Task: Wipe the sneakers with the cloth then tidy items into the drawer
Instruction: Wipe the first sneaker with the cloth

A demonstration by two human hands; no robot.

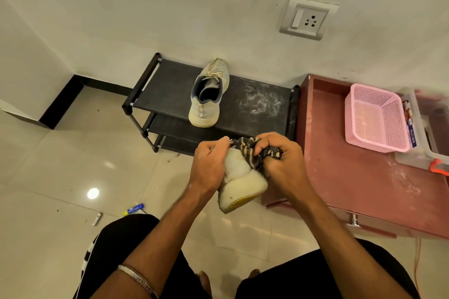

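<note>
My left hand (208,164) grips a pale cream sneaker (239,184) in mid-air, heel and yellowish sole turned toward me. My right hand (281,160) clutches a dark striped cloth (250,149) bunched against the shoe's upper. Most of that shoe's front is hidden behind both hands. The second sneaker (209,94) stands on top of the black shoe rack (170,80), toe pointing at the wall, laces loose. To the right is a reddish-brown drawer cabinet (352,172) with a metal drawer handle (354,221) on its front.
A pink mesh basket (376,119) and a clear plastic box (427,133) sit on the cabinet top. White scuff marks cover the rack's right part. On the tiled floor at lower left lie a small blue-labelled tube (134,209) and a small white item (97,218). My knees fill the bottom.
</note>
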